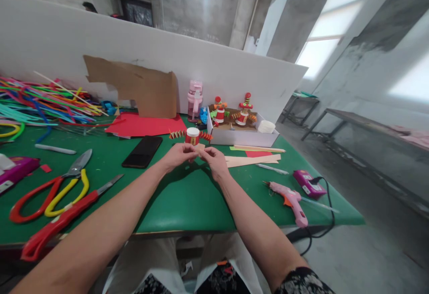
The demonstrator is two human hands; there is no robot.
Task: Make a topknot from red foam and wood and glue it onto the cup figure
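Between the fingertips of both my hands is a small piece of tan paper (pixel 200 147). My left hand (pixel 179 155) pinches it from the left, and my right hand (pixel 215 162) grips its right side. Just behind the fingers stands a small red tub (pixel 192 138) with a white lid. Accordion-folded paper strips stick out from it, one to the left (pixel 177 135) and one to the right (pixel 205 136). My fingers partly cover the paper, so its exact shape is hard to see. Flat tan paper strips (pixel 253 160) lie right of my right hand.
A white box (pixel 241 139) at the back holds two finished-looking figures. A pink glue gun (pixel 290 198) with a cord lies right. Left are a black phone (pixel 142 152), scissors (pixel 72 173), red-handled scissors (pixel 77 207), red paper (pixel 144 125) and pipe cleaners (pixel 47 99).
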